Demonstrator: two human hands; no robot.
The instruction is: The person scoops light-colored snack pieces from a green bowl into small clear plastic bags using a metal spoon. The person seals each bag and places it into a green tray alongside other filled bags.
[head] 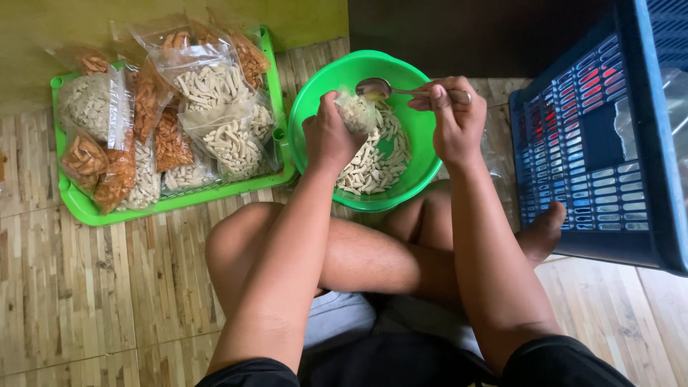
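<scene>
Now: 2 hands over a glossy green bowl

Left hand [331, 136] pinches a crinkly clear bag [356, 112] above the round plastic bowl [315, 93] of pale stick snacks [373, 161]. Right hand [453, 118] is closed on a shiny metal spoon [374, 88] at the bag's mouth.

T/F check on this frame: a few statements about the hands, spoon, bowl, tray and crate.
1. The right hand holds a metal spoon over the green bowl. True.
2. The left hand is empty. False: it holds a small clear bag partly filled with pale snack sticks.
3. The green tray holds filled snack bags. True.
4. The blue crate is on the person's left. False: it stands on the right.
5. The bowl is empty. False: pale snack sticks lie in it.
</scene>
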